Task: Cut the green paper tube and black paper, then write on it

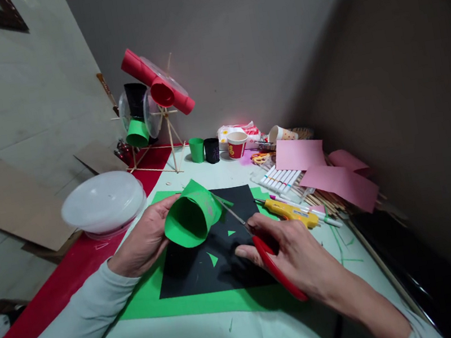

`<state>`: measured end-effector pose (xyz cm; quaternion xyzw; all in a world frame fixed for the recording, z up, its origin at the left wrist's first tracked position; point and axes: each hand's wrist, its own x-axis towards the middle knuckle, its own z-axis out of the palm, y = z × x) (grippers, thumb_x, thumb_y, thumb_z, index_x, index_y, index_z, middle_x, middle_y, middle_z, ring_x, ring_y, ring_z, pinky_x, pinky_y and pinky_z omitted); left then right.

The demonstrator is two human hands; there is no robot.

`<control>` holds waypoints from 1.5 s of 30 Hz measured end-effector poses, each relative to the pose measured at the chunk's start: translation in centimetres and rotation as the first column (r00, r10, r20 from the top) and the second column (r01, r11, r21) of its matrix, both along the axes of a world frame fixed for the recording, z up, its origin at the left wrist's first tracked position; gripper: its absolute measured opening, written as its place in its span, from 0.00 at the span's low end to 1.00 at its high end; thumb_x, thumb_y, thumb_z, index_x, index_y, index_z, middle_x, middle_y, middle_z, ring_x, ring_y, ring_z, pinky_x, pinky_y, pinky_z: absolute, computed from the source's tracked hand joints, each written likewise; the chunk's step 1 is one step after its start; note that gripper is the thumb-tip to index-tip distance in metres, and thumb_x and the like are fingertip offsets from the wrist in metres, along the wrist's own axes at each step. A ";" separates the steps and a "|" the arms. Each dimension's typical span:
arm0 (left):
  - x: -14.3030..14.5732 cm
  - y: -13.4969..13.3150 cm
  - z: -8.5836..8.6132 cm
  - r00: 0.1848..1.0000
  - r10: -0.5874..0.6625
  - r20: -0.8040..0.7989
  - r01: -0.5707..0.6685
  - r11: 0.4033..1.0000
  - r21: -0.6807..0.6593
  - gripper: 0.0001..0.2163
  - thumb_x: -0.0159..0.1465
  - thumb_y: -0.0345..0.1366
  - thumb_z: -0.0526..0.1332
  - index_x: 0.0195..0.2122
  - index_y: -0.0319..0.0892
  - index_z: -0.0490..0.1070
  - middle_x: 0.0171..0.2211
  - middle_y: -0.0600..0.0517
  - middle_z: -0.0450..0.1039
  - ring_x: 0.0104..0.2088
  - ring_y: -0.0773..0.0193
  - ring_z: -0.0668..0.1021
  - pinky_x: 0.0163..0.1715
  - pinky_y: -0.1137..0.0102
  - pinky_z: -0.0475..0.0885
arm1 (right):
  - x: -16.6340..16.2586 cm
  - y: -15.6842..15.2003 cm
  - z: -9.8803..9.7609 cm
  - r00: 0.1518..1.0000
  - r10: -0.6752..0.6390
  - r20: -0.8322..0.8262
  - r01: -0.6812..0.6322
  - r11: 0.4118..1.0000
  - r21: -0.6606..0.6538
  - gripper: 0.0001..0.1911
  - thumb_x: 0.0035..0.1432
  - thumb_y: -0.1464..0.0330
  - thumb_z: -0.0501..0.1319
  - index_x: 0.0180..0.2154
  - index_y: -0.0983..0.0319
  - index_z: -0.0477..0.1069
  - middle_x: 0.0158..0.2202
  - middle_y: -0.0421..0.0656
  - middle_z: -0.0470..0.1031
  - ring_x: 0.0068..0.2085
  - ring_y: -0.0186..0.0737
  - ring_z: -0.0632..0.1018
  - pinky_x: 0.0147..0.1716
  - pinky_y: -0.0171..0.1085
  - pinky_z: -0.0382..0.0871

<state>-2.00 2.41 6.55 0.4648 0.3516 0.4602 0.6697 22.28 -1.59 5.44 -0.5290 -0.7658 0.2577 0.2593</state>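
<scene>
My left hand [145, 240] grips a rolled green paper cup shape [186, 221] by its left side, its round opening facing me. In my right hand [293, 244] is a pair of scissors [272, 264] with red handles. The blades reach up and left to the right end of the green paper, where a strip sticks out. Below lies a black sheet [191, 274] on a larger green sheet [148, 307]. Small green offcuts [213, 259] are scattered on the black sheet.
A stick frame [170, 137] with red, black and green cups stands at the back left. Plastic lids [102, 203] are stacked at left. A yellow glue gun [292, 212], markers [280, 178] and pink paper [339, 182] lie right. Behind stand a green cup [197, 150] and paper cup [238, 147].
</scene>
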 end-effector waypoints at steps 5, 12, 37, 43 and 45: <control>0.0 0.0 -0.2 0.998 -0.052 -0.030 0.051 0.998 -0.024 0.20 0.56 0.34 0.74 0.50 0.40 0.77 0.41 0.48 0.81 0.35 0.64 0.79 0.36 0.73 0.75 | 0.0 0.1 0.1 1.000 0.005 -0.001 -0.005 1.000 0.011 0.19 0.61 0.50 0.62 0.30 0.57 0.62 0.20 0.32 0.61 0.23 0.33 0.61 0.24 0.33 0.52; 0.3 0.0 0.5 0.997 -0.039 -0.063 0.037 0.999 -0.024 0.20 0.53 0.32 0.76 0.47 0.38 0.79 0.42 0.45 0.82 0.34 0.62 0.81 0.37 0.70 0.78 | 0.2 0.0 -0.1 1.000 0.024 -0.020 -0.024 1.000 0.006 0.19 0.64 0.52 0.58 0.29 0.57 0.59 0.20 0.32 0.60 0.22 0.33 0.58 0.23 0.33 0.53; 0.1 0.0 -0.3 0.993 0.000 -0.116 -0.007 0.998 -0.061 0.21 0.53 0.32 0.75 0.49 0.40 0.80 0.42 0.46 0.82 0.31 0.63 0.80 0.34 0.71 0.76 | 0.0 0.2 -0.1 0.999 0.017 0.037 -0.017 1.000 -0.006 0.20 0.62 0.49 0.59 0.30 0.57 0.59 0.21 0.33 0.61 0.23 0.34 0.60 0.25 0.34 0.53; 0.0 0.1 -0.3 0.998 0.031 -0.048 -0.035 0.997 -0.073 0.20 0.50 0.30 0.77 0.45 0.43 0.81 0.36 0.50 0.83 0.33 0.62 0.82 0.36 0.72 0.78 | 0.2 0.1 -0.1 0.998 0.037 0.056 -0.038 0.999 0.021 0.18 0.64 0.54 0.57 0.28 0.57 0.57 0.20 0.33 0.58 0.22 0.34 0.55 0.23 0.34 0.52; -0.1 0.2 -0.3 0.998 0.031 -0.049 -0.034 0.997 -0.075 0.21 0.50 0.29 0.77 0.46 0.42 0.80 0.36 0.49 0.83 0.34 0.62 0.82 0.36 0.72 0.78 | 0.3 0.0 0.0 0.997 0.044 0.064 -0.045 0.999 0.018 0.18 0.64 0.55 0.57 0.28 0.57 0.57 0.20 0.32 0.58 0.22 0.34 0.54 0.23 0.34 0.51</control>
